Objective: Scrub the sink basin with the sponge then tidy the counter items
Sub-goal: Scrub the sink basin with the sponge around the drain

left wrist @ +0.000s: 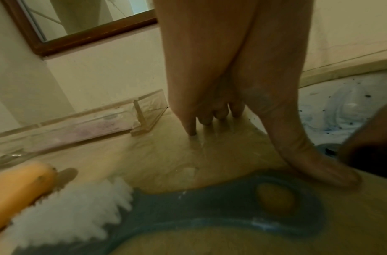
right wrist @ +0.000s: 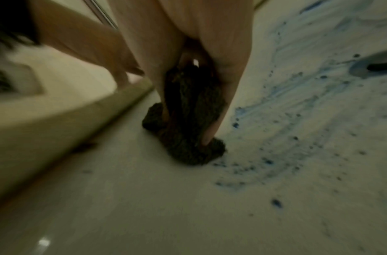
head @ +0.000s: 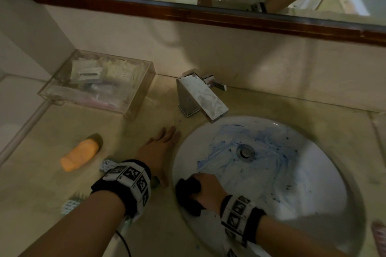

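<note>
right hand point(head: 208, 189) gripping dark sponge point(head: 188, 196), left hand point(head: 158, 152) flat — on counter point(head: 323, 123)

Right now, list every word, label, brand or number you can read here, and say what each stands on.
No text is legible in any view.
Wrist bands: black-and-white coded squares only, no letters.
Packets in the clear box: any printing is too blurred to read.
Faucet, orange bottle, sponge: no marking visible.

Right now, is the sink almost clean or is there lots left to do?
Lots left. Blue cleaner is smeared around the drain, so the basin isn't clean yet. The right hand grips the dark sponge at the near wall; the left hand rests flat on the counter. The orange bottle lies untidied.
</note>
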Demonstrator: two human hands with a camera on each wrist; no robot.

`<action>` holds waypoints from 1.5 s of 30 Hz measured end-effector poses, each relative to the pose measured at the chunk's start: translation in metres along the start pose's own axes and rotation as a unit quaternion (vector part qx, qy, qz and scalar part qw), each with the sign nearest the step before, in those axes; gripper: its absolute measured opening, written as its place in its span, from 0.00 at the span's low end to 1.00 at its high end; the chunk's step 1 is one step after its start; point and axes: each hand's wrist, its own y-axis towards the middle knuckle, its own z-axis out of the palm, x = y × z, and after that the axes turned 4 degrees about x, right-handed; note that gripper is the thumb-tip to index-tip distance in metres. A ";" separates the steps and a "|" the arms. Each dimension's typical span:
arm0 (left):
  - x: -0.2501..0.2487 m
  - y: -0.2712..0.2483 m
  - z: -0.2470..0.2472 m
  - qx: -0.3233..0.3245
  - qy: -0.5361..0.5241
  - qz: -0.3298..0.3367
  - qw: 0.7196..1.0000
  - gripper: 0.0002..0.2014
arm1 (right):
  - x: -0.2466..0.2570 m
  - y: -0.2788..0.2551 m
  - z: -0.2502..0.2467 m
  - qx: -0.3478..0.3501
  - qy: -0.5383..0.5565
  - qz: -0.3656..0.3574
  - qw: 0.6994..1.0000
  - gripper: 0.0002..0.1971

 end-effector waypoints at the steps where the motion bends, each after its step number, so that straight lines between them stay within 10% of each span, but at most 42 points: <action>1: 0.000 -0.001 -0.001 -0.001 -0.002 0.000 1.000 0.69 | -0.002 0.010 -0.002 -0.009 -0.017 0.017 1.000 0.10; 10: 0.001 0.001 0.002 -0.006 0.000 0.001 1.000 0.70 | -0.008 -0.030 -0.023 0.257 -0.104 -0.033 0.960 0.21; 19: 0.001 0.001 0.001 0.000 0.006 -0.003 1.000 0.70 | -0.011 0.013 -0.013 0.098 -0.120 -0.013 0.988 0.05; 26: 0.001 0.001 0.002 -0.005 0.003 -0.003 1.000 0.70 | -0.017 -0.043 -0.031 0.285 -0.160 -0.072 0.942 0.17; 35: 0.001 0.002 0.002 0.000 0.003 -0.007 1.000 0.69 | -0.030 -0.005 -0.015 0.123 -0.206 -0.009 0.971 0.20; 45: 0.000 0.001 0.001 0.001 0.003 -0.002 1.000 0.70 | -0.034 -0.047 -0.027 0.297 -0.247 -0.030 0.922 0.19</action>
